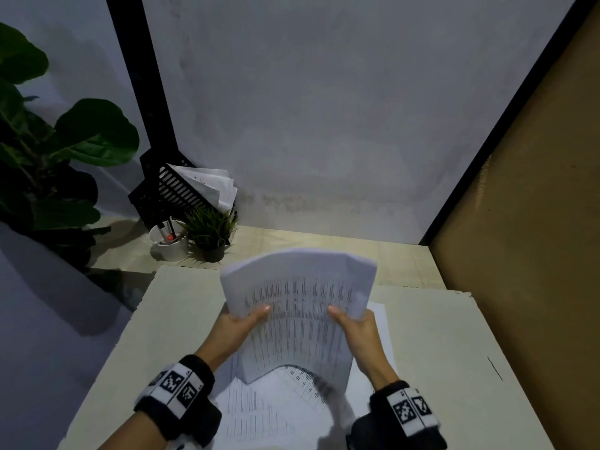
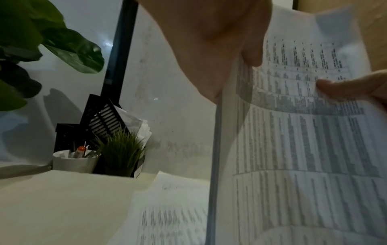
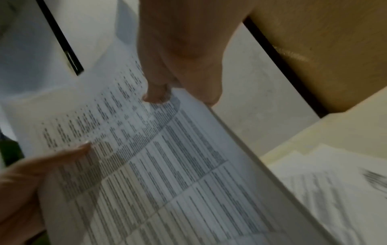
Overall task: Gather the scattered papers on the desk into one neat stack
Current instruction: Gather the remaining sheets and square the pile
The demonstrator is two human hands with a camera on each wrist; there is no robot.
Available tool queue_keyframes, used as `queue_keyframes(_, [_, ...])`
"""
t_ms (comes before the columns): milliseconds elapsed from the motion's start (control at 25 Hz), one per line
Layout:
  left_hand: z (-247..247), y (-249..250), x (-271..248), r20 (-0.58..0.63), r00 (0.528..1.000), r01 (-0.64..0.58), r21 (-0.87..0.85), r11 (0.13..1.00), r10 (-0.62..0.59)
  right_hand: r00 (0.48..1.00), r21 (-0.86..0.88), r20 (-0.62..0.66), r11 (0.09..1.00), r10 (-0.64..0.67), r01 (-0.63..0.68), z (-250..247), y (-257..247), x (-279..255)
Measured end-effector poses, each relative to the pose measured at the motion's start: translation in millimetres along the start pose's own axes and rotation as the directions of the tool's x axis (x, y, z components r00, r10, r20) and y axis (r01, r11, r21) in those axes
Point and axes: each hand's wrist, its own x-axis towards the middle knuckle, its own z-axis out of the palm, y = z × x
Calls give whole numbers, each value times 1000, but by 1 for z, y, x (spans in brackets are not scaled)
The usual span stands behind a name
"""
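Observation:
A thick bundle of printed papers (image 1: 298, 306) stands nearly upright above the desk, its printed face toward me. My left hand (image 1: 242, 321) grips its left edge, thumb on the front sheet. My right hand (image 1: 352, 323) grips the right edge the same way. The left wrist view shows the bundle (image 2: 303, 140) edge-on, with my left hand (image 2: 220, 49) round that edge. In the right wrist view my right hand (image 3: 178, 66) pinches the bundle (image 3: 157, 165). More printed sheets (image 1: 259, 414) lie flat on the desk (image 1: 162, 319) under the bundle.
At the back left stand a black file tray with papers (image 1: 191, 186), a white pen cup (image 1: 168, 245) and a small potted grass plant (image 1: 211, 232). A large leafy plant (image 1: 48, 141) is left of the desk. A brown wall (image 1: 526, 222) bounds the right.

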Motion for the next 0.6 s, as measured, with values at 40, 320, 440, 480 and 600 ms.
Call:
queue_keyframes(40, [-2,4,1,2,1000,2,11,1000,-2,1000,3,-5,1000,-16,16,-1,-11,2])
queue_keyframes(320, [-20,-1,-5,140,990,-12,129,992,-7,997,79,-38,994,-71,74,-15,-46,32])
queue_keyframes(440, [-40,-21,-16,-59,998,44,140,989,-36,978,-246,-126,950,168,-195,-43,25,43])
queue_keyframes(480, [-50,-28,-21,-126,991,70,133,989,-53,930,-375,-202,852,309,-364,-59,55,40])
queue_keyframes(600, [-79,-41,-42,-267,957,141,84,986,-114,680,-509,-481,456,553,-730,-90,124,20])
